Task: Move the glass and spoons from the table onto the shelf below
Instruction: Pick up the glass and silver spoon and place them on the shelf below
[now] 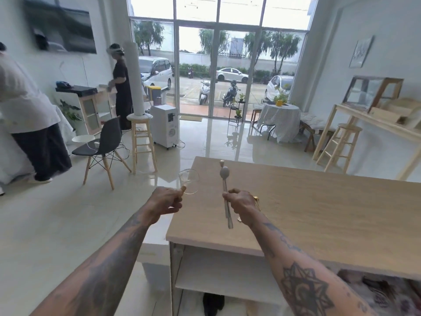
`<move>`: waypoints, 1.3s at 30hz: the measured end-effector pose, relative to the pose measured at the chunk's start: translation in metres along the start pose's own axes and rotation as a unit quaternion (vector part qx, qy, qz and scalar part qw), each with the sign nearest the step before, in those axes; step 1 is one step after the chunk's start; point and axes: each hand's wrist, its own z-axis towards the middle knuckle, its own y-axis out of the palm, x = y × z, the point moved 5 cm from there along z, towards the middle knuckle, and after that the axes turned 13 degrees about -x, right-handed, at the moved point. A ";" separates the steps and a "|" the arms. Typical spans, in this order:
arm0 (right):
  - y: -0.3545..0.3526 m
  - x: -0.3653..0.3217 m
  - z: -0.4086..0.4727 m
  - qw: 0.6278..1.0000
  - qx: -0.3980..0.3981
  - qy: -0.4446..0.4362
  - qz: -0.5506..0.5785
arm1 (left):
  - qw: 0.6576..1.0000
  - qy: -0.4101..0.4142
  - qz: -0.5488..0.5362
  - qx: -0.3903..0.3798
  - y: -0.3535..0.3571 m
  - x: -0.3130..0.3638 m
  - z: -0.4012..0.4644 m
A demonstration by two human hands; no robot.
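Note:
My left hand (166,200) holds a clear glass (188,180) by its rim, tilted, in the air just left of the table's left edge. My right hand (241,202) is shut on silver spoons (225,179), bowls pointing up and away, handles hanging down toward me over the wooden table top (307,201). A gold piece of cutlery (256,198) shows at the back of the right hand. The white shelf (218,277) lies under the table top, below both hands.
A black object (213,304) sits on the floor under the shelf. Left of the table are a grey chair (102,144) and a wooden stool (142,142). Two people stand at the far left. Patterned fabric (382,290) shows under the table at the right.

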 end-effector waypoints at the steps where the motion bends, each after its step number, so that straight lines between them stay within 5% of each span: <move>1: 0.002 0.001 -0.012 1.000 0.000 -0.005 0.006 | 1.000 0.000 0.005 -0.002 -0.004 0.001 -0.011; 10: 0.023 0.055 -0.088 0.999 -0.024 0.020 0.011 | 0.999 -0.023 0.000 -0.036 -0.009 -0.046 -0.073; 23: 0.080 0.236 -0.124 0.974 -0.114 0.192 -0.025 | 0.980 -0.182 -0.051 -0.069 0.039 -0.248 -0.102; 39: 0.147 0.399 0.084 0.946 -0.112 0.289 0.095 | 0.954 -0.228 -0.164 0.106 0.071 -0.406 0.089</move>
